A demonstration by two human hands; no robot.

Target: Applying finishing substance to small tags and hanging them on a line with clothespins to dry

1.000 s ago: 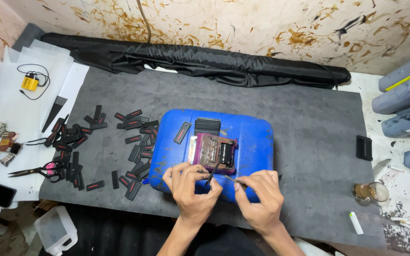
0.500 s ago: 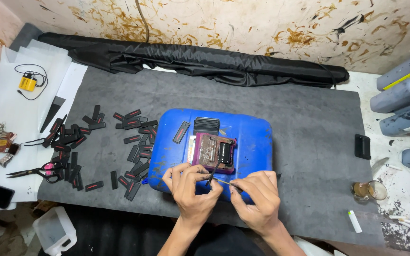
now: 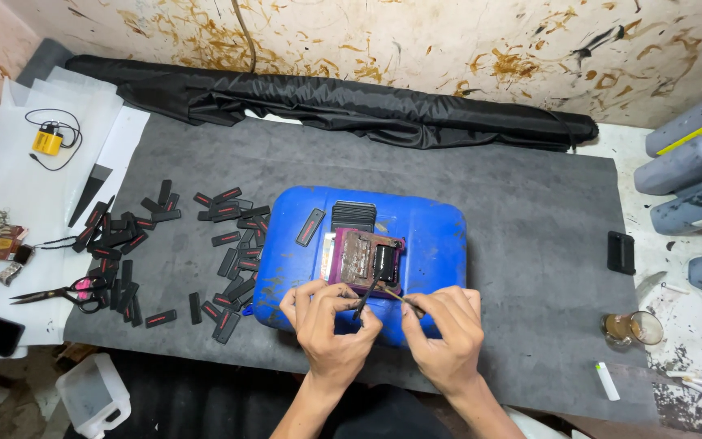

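Left hand point(image 3: 331, 325) pinching small strip, right hand point(image 3: 442, 332) touching, blue container point(image 3: 440, 236) edge

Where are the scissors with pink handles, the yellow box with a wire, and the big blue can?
scissors point(image 3: 71, 290), head view, on the pink handles.
yellow box point(image 3: 46, 141), head view, middle of its top face.
blue can point(image 3: 432, 236), head view, bare right part of its top.

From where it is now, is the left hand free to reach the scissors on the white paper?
Probably not right away: the left hand pinches a small dark piece over the blue canister. The scissors lie uncovered, far to its left past the scattered black tags; the path looks open.
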